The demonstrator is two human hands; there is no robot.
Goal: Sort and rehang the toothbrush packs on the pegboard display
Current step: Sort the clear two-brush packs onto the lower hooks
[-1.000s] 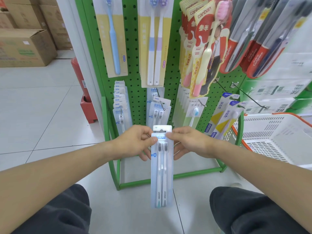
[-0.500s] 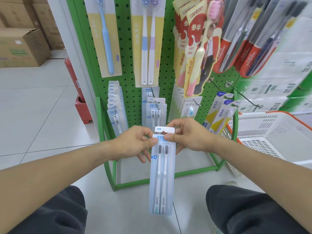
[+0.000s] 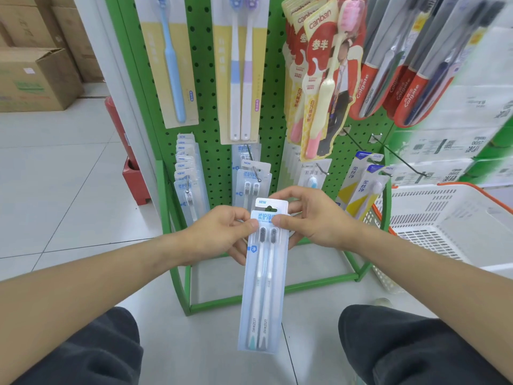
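Pinching one two-brush toothbrush pack (image 3: 263, 276), left hand (image 3: 219, 234) and right hand (image 3: 313, 218) share the grip.

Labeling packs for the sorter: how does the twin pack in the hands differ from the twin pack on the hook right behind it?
1. The held twin pack is off the pegboard, pinched near its top by the left hand and right hand; the hung twin pack sits on a hook.
2. The held pack shows full length; the hung one is hidden below the brush heads.

Both carry the same blue label, a NEW tab and two dark-bristled brushes.
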